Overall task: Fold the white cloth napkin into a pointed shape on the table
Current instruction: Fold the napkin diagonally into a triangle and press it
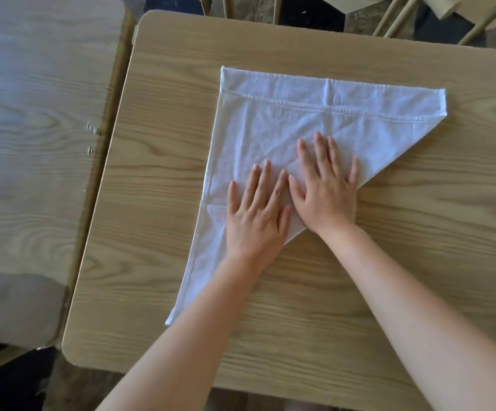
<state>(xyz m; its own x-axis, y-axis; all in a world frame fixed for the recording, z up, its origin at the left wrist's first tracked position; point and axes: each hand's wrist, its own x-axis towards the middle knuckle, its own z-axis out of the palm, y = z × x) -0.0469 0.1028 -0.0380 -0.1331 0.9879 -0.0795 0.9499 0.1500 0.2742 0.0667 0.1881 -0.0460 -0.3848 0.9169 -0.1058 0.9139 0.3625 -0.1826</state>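
Hands lie side by side on the cloth, palms down and fingers spread, neither one clenched or gripping anything: the left hand (257,213) presses flat with its fingertips angled up and a little right, and the right hand (325,188) presses flat just beside it, its thumb touching or nearly touching the left index finger. Both bare forearms reach in from the lower edge of the view, the left rising from the bottom centre, the right from the lower right corner. Under the palms is the white cloth napkin (285,120), folded into a triangle and lying flat on the wooden counter (418,262). Its long straight side runs along the left, from a square corner at the far left down to a narrow point near the person, which the left forearm partly covers. A hemmed edge runs across the far side to a blunt folded corner at the right. The diagonal fold slants from that right corner down toward the near point, passing beneath both wrists. A second counter (39,129) stands just beside the first on the left, a narrow gap between them. Chair legs (395,19) show beyond the far edge.
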